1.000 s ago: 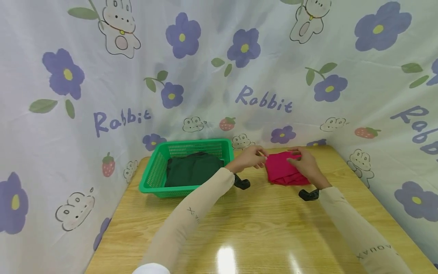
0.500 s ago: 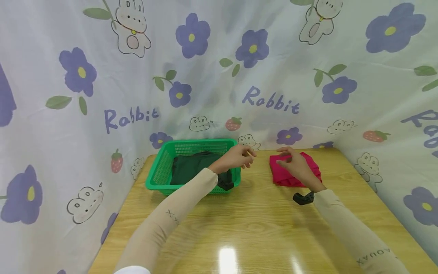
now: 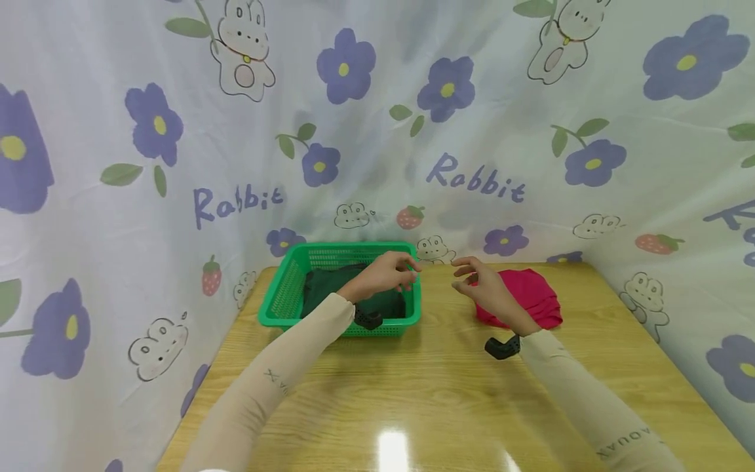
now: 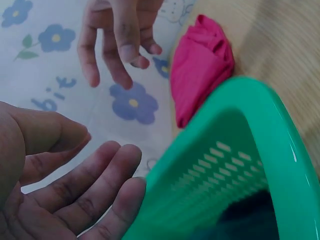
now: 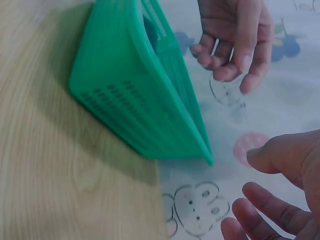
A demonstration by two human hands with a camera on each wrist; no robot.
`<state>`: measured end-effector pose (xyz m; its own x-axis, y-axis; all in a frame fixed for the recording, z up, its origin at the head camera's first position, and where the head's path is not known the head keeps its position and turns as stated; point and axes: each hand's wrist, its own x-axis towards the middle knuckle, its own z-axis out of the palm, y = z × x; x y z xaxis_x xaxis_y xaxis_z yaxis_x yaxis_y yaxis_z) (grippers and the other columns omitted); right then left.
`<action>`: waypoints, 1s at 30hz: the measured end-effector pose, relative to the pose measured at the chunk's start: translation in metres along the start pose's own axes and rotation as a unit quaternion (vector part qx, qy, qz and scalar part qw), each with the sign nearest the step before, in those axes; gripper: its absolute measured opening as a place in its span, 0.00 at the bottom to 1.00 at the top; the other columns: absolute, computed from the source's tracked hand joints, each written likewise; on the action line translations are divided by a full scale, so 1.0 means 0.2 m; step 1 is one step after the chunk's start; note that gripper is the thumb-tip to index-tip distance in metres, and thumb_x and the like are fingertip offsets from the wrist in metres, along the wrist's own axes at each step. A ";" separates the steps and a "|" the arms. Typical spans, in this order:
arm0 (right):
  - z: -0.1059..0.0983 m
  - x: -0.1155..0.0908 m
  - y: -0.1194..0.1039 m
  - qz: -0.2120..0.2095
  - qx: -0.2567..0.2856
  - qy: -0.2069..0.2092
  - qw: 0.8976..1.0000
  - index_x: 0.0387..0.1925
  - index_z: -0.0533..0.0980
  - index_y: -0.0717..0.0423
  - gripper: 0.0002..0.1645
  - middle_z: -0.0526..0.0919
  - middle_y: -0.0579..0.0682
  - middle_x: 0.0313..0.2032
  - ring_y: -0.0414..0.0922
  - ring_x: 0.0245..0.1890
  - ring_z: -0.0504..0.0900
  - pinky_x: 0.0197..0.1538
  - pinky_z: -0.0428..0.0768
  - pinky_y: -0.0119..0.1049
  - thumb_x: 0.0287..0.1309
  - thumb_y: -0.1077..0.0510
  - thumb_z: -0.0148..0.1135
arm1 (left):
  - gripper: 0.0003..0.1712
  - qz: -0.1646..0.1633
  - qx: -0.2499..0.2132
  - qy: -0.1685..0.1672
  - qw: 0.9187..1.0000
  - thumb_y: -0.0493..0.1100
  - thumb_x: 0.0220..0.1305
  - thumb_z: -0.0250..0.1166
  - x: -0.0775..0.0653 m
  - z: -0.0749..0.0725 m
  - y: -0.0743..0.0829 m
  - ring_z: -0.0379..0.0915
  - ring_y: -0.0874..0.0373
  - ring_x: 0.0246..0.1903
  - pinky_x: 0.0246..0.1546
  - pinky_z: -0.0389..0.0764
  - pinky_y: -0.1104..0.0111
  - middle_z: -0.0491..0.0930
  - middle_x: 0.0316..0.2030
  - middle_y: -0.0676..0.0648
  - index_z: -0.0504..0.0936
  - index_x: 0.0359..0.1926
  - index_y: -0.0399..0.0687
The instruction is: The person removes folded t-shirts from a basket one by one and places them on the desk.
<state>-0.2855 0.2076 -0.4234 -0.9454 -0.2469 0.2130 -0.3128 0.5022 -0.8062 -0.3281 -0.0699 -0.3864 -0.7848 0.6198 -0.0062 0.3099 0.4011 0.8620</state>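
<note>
Over the right part of the green basket (image 3: pixel 278 298), my left hand (image 3: pixel 386 272) hovers with loosely bent fingers and nothing between them. My right hand (image 3: pixel 486 292) is held above the table, its fingers relaxed and holding nothing, partly covering a folded red cloth (image 3: pixel 533 295). In the left wrist view that red cloth (image 4: pixel 200 70) lies beyond the basket's rim. A dark green folded cloth (image 3: pixel 330 282) lies inside the basket, partly hidden by my left hand and forearm. Both hands appear in the right wrist view, apart from the basket wall (image 5: pixel 130 100).
The wooden table (image 3: pixel 436 393) carries the basket at the left and the red cloth at the right. Behind it hangs a white curtain (image 3: pixel 377 164) printed with purple flowers and rabbits. A black wrist mount (image 3: pixel 501 347) sits below my right hand.
Both hands have moved left, away from the red cloth; the left one now stands over the basket. The whole view has shifted slightly, and the red cloth stays on the table.
</note>
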 end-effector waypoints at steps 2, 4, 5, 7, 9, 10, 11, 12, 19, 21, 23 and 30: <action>0.02 0.01 -0.01 -0.004 0.001 -0.002 1.000 0.68 0.71 0.50 0.28 0.80 0.59 0.58 0.54 0.48 0.81 0.46 0.83 0.47 0.70 0.59 0.66 | 0.16 -0.004 -0.002 -0.001 1.000 0.41 0.79 0.58 -0.02 -0.03 -0.02 0.81 0.38 0.44 0.47 0.81 0.44 0.81 0.49 0.32 0.79 0.60 0.39; 0.04 0.02 -0.03 -0.008 0.003 -0.001 1.000 0.68 0.71 0.51 0.28 0.80 0.58 0.57 0.54 0.47 0.82 0.46 0.83 0.47 0.70 0.59 0.66 | 0.16 -0.010 -0.001 0.001 1.000 0.41 0.78 0.59 -0.03 -0.06 -0.04 0.81 0.37 0.44 0.48 0.80 0.44 0.81 0.49 0.31 0.79 0.60 0.39; 0.05 0.02 -0.04 -0.010 0.006 0.000 1.000 0.68 0.71 0.51 0.28 0.80 0.59 0.57 0.54 0.47 0.82 0.45 0.83 0.47 0.70 0.59 0.66 | 0.15 -0.012 0.002 0.004 1.000 0.42 0.78 0.59 -0.04 -0.07 -0.05 0.81 0.37 0.44 0.47 0.81 0.45 0.81 0.49 0.32 0.79 0.60 0.40; 0.07 0.03 -0.06 -0.015 0.012 -0.003 1.000 0.68 0.71 0.50 0.28 0.80 0.58 0.56 0.53 0.47 0.81 0.46 0.83 0.47 0.70 0.59 0.66 | 0.13 -0.018 0.006 0.012 1.000 0.42 0.78 0.59 -0.06 -0.10 -0.07 0.81 0.35 0.45 0.48 0.81 0.44 0.82 0.47 0.36 0.80 0.58 0.43; 0.10 0.05 -0.07 -0.025 0.020 -0.008 0.999 0.68 0.72 0.50 0.27 0.80 0.57 0.56 0.53 0.47 0.81 0.46 0.83 0.48 0.70 0.59 0.66 | 0.11 -0.026 0.014 0.021 0.999 0.42 0.78 0.59 -0.10 -0.14 -0.08 0.80 0.34 0.47 0.47 0.82 0.46 0.83 0.46 0.37 0.81 0.56 0.46; 0.11 0.05 -0.08 -0.028 0.025 -0.013 0.999 0.67 0.72 0.49 0.27 0.80 0.57 0.56 0.53 0.47 0.81 0.46 0.82 0.47 0.70 0.58 0.66 | 0.11 -0.030 0.016 0.026 0.999 0.42 0.78 0.59 -0.11 -0.16 -0.09 0.80 0.34 0.47 0.47 0.82 0.46 0.83 0.46 0.37 0.81 0.56 0.46; 0.13 0.06 -0.08 -0.030 0.029 -0.016 0.999 0.67 0.72 0.48 0.26 0.80 0.57 0.56 0.52 0.46 0.81 0.46 0.83 0.47 0.70 0.58 0.66 | 0.11 -0.033 0.016 0.030 0.999 0.42 0.78 0.59 -0.13 -0.18 -0.10 0.80 0.33 0.47 0.48 0.81 0.45 0.83 0.46 0.36 0.81 0.56 0.46; 0.14 0.06 -0.09 -0.032 0.031 -0.019 0.999 0.66 0.72 0.47 0.26 0.80 0.56 0.56 0.52 0.46 0.81 0.46 0.83 0.47 0.70 0.58 0.66 | 0.11 -0.037 0.016 0.034 0.999 0.41 0.78 0.59 -0.15 -0.19 -0.11 0.80 0.32 0.48 0.49 0.80 0.43 0.82 0.47 0.34 0.81 0.56 0.46; 0.25 0.11 -0.12 -0.048 0.038 -0.033 0.998 0.68 0.71 0.52 0.28 0.79 0.61 0.57 0.52 0.46 0.81 0.45 0.83 0.46 0.70 0.61 0.66 | 0.13 -0.057 0.019 0.063 0.996 0.41 0.78 0.59 -0.23 -0.30 -0.18 0.79 0.32 0.47 0.49 0.79 0.41 0.80 0.49 0.29 0.80 0.57 0.42; 0.28 0.11 -0.14 -0.056 0.034 -0.038 0.997 0.68 0.71 0.54 0.28 0.79 0.63 0.57 0.52 0.46 0.81 0.45 0.83 0.45 0.69 0.61 0.66 | 0.12 -0.066 0.021 0.072 0.995 0.41 0.78 0.59 -0.25 -0.32 -0.20 0.79 0.32 0.47 0.50 0.79 0.41 0.80 0.50 0.29 0.80 0.57 0.43; 0.31 0.12 -0.16 -0.061 0.030 -0.040 0.997 0.67 0.72 0.54 0.27 0.80 0.63 0.56 0.52 0.46 0.82 0.45 0.83 0.45 0.69 0.61 0.66 | 0.13 -0.075 0.025 0.080 0.994 0.41 0.78 0.59 -0.27 -0.35 -0.21 0.79 0.32 0.47 0.49 0.79 0.41 0.81 0.50 0.31 0.80 0.57 0.43; 0.39 0.15 -0.22 -0.065 0.030 -0.048 0.996 0.65 0.74 0.52 0.26 0.82 0.56 0.52 0.52 0.45 0.83 0.45 0.83 0.44 0.68 0.62 0.68 | 0.14 -0.114 0.042 0.097 0.988 0.42 0.79 0.58 -0.32 -0.44 -0.30 0.80 0.34 0.48 0.50 0.80 0.43 0.80 0.55 0.34 0.78 0.59 0.41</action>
<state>-0.2929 0.1138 -0.4239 -0.8834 -0.3858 0.2658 -0.4228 0.4119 -0.8072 -0.3438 -0.1916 -0.3933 -0.9252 0.3682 -0.0916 0.1493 0.5751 0.8043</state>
